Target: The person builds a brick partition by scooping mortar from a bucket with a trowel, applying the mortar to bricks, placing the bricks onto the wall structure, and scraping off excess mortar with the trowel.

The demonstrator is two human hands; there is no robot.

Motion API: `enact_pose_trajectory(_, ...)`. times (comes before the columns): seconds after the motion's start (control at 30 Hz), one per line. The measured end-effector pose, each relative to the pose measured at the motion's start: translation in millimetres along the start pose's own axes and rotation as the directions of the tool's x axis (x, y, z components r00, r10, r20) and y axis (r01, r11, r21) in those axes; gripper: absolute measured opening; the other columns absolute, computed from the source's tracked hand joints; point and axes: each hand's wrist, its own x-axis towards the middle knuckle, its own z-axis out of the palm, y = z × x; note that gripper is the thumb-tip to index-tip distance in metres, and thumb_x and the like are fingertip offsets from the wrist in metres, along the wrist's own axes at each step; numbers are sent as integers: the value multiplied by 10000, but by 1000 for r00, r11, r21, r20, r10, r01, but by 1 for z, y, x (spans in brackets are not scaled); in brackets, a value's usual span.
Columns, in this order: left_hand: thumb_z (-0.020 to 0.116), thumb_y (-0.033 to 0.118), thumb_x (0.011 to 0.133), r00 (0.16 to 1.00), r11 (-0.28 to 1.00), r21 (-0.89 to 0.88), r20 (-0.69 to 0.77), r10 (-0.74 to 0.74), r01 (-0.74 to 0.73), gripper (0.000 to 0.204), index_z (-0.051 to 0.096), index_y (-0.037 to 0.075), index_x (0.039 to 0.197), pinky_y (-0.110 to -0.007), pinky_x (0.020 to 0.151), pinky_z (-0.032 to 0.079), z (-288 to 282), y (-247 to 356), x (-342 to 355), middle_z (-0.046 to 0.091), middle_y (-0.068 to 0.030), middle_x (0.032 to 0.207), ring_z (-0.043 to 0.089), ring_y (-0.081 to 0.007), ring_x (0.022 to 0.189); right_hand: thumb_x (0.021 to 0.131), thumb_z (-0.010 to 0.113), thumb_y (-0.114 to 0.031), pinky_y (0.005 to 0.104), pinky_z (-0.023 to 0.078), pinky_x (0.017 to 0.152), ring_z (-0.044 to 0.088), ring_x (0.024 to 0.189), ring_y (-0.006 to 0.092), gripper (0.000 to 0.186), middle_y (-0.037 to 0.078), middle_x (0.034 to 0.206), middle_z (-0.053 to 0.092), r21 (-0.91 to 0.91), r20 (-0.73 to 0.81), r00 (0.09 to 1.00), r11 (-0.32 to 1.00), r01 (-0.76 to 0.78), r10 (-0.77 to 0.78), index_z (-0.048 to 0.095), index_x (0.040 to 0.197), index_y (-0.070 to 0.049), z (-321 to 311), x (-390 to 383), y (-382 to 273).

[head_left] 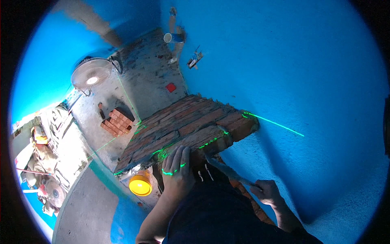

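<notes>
Nearest, left hand [177, 171] pressed flat on the near top edge of the brick wall [183, 126], fingers spread and extended, gripping nothing, a green laser line [274, 122] falling across the knuckles. Right hand [268, 191] lower and to the right, fingers curled shut around the handle of a trowel [227, 171], blade angled up toward the wall's near edge, just beside the brick under the left hand. Judging by the look of it, several courses already laid and mortared, top course reaching to the far right corner against the blue wall [304, 73]; the near-end brick seemingly being bedded or trimmed, levelling against the laser line not finished. Below the wall's left end, a yellow bucket [140, 185] on the floor. Farther off, a small stack of spare bricks [117, 122] on the concrete floor [150, 81], suggesting more laying left. Beyond, a red square object [171, 87], a standing fan [91, 75], and a white cup [167, 38] at the far edge.
</notes>
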Motion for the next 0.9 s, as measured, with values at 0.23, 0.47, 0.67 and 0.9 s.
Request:
enact_pose_trajectory(0.23,620,92,772,998,1000,-11,69,12,-12,456,552,-31,1206,-462,917,463,-11,1,4,595,-211,1201,587,-358,1102,976,526,-309,358,369,454,482,480,163,285,50,591,555,74,-3,997,994,-79,79,648,928,-57,-41,-3,-58)
enact_pose_trajectory(0.47,609,76,789,996,999,-22,81,36,-34,454,556,-9,1232,-466,970,441,-20,-4,-1,598,-178,1214,571,-350,1150,1000,511,-236,338,340,460,444,482,154,210,72,595,506,-174,-171,975,970,-170,141,581,1020,-40,-79,47,-154)
enact_pose_trajectory(0.67,657,102,809,980,987,-146,-196,36,-65,248,666,26,1044,-453,985,434,-25,-9,-26,631,-127,1160,591,-317,1139,975,535,-241,414,373,466,538,490,259,199,141,600,539,-590,-129,981,784,-195,147,613,1001,-60,-78,92,-199)
enact_pose_trajectory(0.9,709,57,767,979,948,-303,-202,39,-100,265,665,32,1027,-511,997,432,-27,-23,-43,640,-149,1158,579,-363,1166,953,526,-268,486,407,545,560,592,380,219,169,654,568,-782,-104,970,584,-217,221,617,875,-84,-88,118,-252)
